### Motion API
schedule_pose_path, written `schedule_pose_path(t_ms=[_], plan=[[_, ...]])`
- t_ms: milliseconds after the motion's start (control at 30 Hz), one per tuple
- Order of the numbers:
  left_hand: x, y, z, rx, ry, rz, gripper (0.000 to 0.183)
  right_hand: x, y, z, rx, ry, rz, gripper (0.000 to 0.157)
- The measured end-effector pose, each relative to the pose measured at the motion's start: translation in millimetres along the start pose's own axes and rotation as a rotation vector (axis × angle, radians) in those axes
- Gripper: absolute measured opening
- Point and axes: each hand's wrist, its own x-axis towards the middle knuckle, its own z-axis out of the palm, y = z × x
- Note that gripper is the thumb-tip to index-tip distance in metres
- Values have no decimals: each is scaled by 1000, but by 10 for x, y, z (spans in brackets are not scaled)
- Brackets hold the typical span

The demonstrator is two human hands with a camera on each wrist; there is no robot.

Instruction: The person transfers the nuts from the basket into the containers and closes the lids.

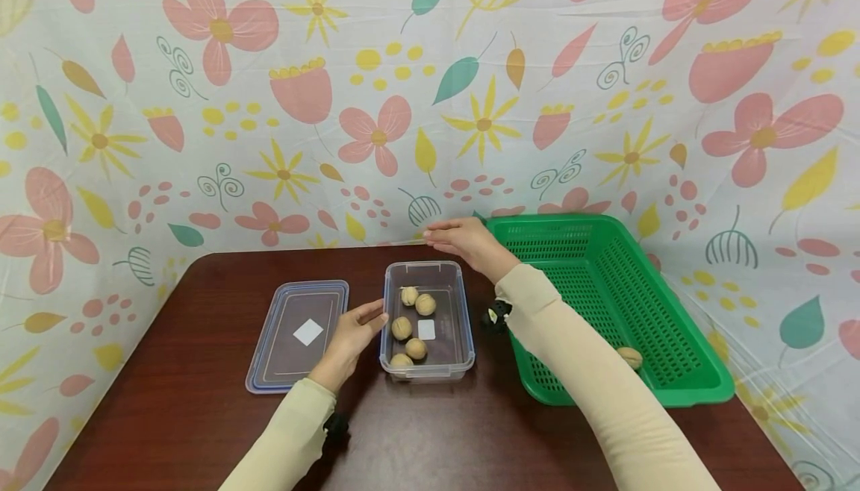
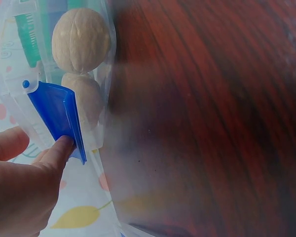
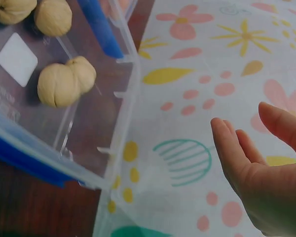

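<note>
A clear plastic container [image 1: 467, 327] with blue side latches stands on the table, several walnuts [image 1: 425, 304] lying on its bottom. My left hand [image 1: 352, 338] is at the container's left side; in the left wrist view a fingertip touches the blue latch [image 2: 61, 111], which hangs down from the rim. Beyond the container's far right corner my right hand [image 1: 470, 243] is raised, its fingers extended and apart from the rim. Nothing is between the thumb and fingers of the right hand [image 3: 259, 168] in the right wrist view.
Left of the container lies its clear lid [image 1: 282, 360] with a blue edge, flat on the dark wooden table [image 1: 181, 371]. A green basket [image 1: 705, 371] stands at the right, holding a walnut [image 1: 630, 357] partly covered by my right sleeve. Flowered cloth [image 1: 376, 51] hangs behind.
</note>
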Motion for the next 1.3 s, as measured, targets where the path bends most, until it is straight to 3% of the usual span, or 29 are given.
schedule_pose_path(t_ms=[467,733,1133,1300], plan=[[-6,-1,0,2,4,-33,38,-213,-90,-570,1,16,-41,47],[-1,-8,-4,4,-2,-14,39,-375,-87,-957,47,18,-41,49],[13,-19,-1,14,9,-11,37,-603,89,-1535,48,-2,-1,56],[8,-20,4,11,2,-10,38,-628,216,-1824,-12,-27,18,57]])
